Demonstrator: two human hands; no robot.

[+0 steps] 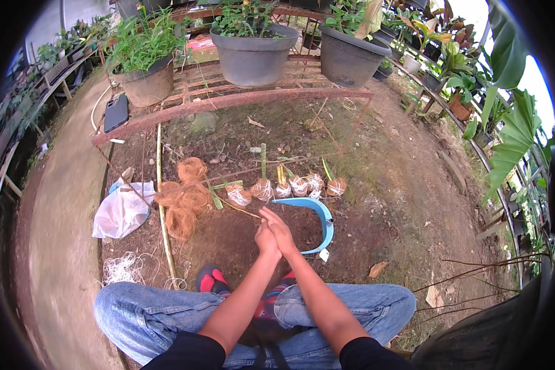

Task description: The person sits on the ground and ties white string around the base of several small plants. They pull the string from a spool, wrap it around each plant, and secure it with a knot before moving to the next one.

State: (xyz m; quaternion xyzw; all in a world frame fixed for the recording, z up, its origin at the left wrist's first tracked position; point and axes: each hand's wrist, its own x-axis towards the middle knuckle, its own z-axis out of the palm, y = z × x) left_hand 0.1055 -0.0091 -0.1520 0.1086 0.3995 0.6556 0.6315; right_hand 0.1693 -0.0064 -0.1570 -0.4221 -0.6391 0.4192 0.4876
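My left hand and my right hand are pressed palm to palm, fingers pointing forward, above dark soil. Whether anything lies between the palms is hidden. Just right of them curves a light-blue plastic rim with soil inside its bend. Beyond the hands sits a row of several brown fibre balls bound with white string, some with upright leaf cuttings. Clumps of loose brown coconut fibre lie to the left, beside a few cut green leaf pieces.
A white plastic bag and tangled white string lie at left, near a long pole. Ahead, a rusty metal rack holds large pots and a phone. Potted plants line the right side.
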